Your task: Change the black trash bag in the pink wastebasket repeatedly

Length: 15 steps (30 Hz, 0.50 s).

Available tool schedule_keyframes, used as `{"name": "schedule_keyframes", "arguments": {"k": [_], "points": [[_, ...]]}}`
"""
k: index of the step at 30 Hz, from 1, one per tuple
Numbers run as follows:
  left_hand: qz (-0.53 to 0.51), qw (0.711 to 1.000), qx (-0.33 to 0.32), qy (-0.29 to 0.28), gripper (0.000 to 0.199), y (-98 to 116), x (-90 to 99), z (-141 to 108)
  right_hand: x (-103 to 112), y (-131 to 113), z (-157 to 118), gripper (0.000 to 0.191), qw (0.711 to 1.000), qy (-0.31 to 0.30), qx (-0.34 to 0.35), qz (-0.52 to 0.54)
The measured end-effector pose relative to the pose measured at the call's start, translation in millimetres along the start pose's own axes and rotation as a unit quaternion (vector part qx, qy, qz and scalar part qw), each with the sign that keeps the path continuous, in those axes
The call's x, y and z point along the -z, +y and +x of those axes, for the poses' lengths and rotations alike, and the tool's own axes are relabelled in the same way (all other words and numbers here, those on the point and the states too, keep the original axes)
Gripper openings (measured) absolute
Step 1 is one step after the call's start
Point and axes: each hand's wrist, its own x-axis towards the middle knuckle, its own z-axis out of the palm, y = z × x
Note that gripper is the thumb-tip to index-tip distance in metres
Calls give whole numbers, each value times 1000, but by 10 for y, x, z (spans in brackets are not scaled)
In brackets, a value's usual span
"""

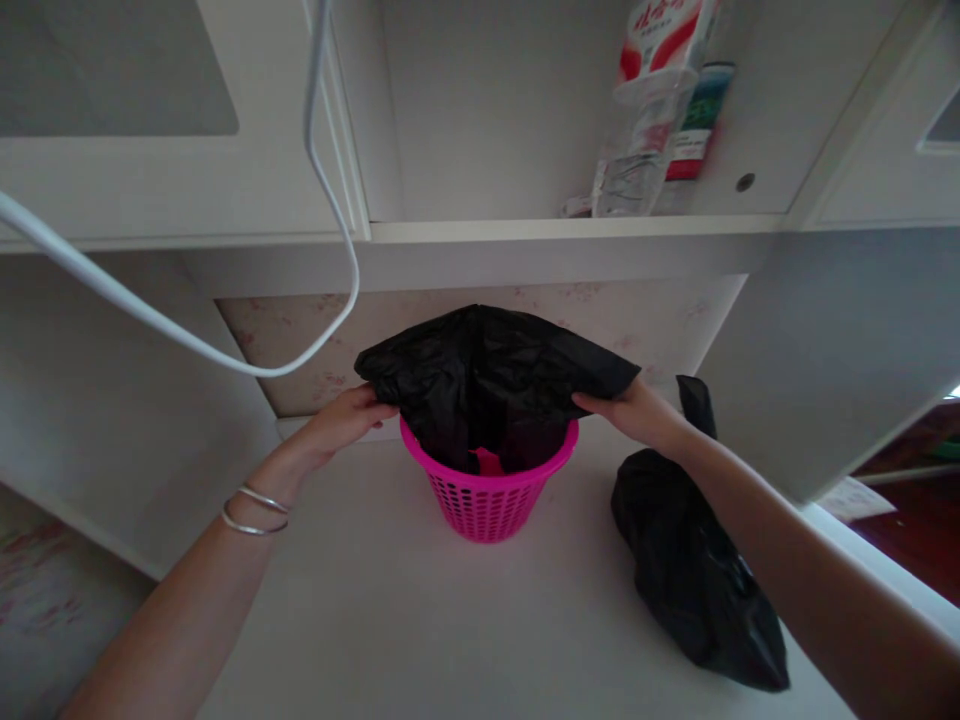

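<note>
A black plastic bag is stretched wide over a pink perforated basket, its lower part hanging down inside. My left hand pinches the bag's left edge, just outside the basket rim. On the other side, my right hand grips the right edge of the bag between thumb and fingers. Part of the basket's pink inside shows below the bag's folds. Beside my right forearm lies a second black bag, filled or bunched, resting on the white surface and partly hidden by the arm.
The basket stands on a white tabletop against a flower-patterned wall. Above is a white shelf holding a clear plastic bottle or container and a green-and-red package. A white cable loops down at the left. Side panels enclose the space.
</note>
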Motion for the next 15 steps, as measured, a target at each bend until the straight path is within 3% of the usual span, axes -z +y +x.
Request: {"name": "schedule_keyframes", "arguments": {"k": [3,7,9,12,14,15], "points": [[-10,999,-16,-26,39,129,-37,-61,33,-60,-48,47,1000,-23,18,0],[-30,998,-23,-53,43,171,-131,-106,-34,-109,-158,49,992,-127,28,4],[-46,998,-16,-27,50,127,-138,-102,-34,-133,-174,55,990,-138,12,32],[-66,997,1,49,58,23,-111,-40,-1,-154,-154,76,993,-93,-20,68],[-76,993,4,92,58,-36,-105,21,-1,-151,-140,76,996,-75,26,37],[-80,991,2,106,57,-58,-110,48,-12,-146,-137,65,995,-80,67,9]]}}
